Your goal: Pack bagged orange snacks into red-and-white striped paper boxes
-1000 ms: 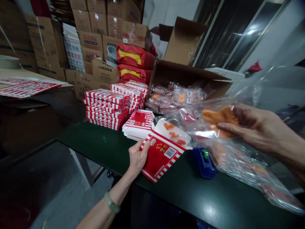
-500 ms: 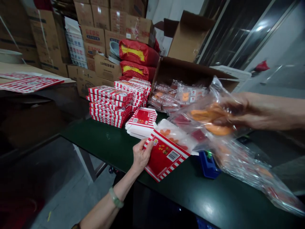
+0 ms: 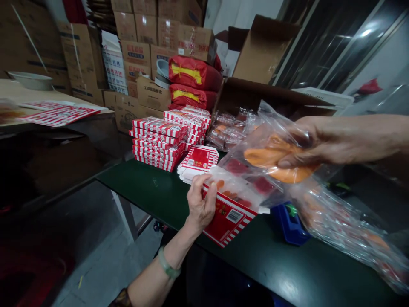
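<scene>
My left hand [image 3: 202,204] grips the upper left edge of a red-and-white striped box [image 3: 228,219] with a barcode on its side. The box is tilted, its mouth open toward the upper right. My right hand [image 3: 308,143] is closed on a clear plastic bag [image 3: 275,160] with orange pieces and dark red sachets inside. The bag's lower end reaches the box's mouth; how far inside it goes I cannot tell. Just behind the box lies a pile of flat printed boxes [image 3: 198,161].
Stacked filled boxes [image 3: 157,145] stand left on the green table [image 3: 147,179]. Behind, an open carton [image 3: 249,91] holds more bags [image 3: 226,128]. To the right are a blue tape dispenser [image 3: 292,226] and a row of bagged packs [image 3: 348,230].
My right hand has moved the bag left, closer to the box's mouth. My left hand has shifted its hold higher on the box's edge. The camera view has turned slightly left.
</scene>
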{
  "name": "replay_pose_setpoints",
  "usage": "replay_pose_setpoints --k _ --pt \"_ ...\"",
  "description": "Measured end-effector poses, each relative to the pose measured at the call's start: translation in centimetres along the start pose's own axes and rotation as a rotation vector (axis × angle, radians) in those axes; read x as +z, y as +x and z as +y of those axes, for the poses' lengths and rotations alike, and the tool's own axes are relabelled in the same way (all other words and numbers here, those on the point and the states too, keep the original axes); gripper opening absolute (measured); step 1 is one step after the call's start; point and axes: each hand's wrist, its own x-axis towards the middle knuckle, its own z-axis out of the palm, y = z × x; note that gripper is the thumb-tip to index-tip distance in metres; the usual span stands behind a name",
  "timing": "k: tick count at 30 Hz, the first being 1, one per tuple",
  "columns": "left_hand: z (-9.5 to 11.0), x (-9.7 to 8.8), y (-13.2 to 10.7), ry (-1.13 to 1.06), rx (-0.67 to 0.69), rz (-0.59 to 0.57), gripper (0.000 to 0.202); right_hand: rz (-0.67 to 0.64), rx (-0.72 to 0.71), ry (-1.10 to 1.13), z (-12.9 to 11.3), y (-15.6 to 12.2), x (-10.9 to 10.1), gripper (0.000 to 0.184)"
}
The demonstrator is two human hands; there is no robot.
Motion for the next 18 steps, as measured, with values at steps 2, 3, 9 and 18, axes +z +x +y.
replay_pose_setpoints --k 2,3,9,18 --pt "0.3 -0.1 0.3 0.010 0.045 -0.009 0.013 -0.579 0.140 -0.155 -1.4 -1.1 0.2 0.047" --pt "0.5 -0.2 0.4 0.008 0.060 -0.005 0.008 -0.859 0.122 -0.254 -1.6 -1.4 0.4 0.038" --pt "0.6 0.0 -0.7 -0.062 0.079 0.014 0.007 -1.237 -0.526 -0.759 1.2 -4.5 4.3 0.008" --pt "0.0 1.0 -1.3 -0.206 -0.076 0.099 0.025 -0.805 -0.496 -0.575 5.3 -7.9 3.7 0.014"
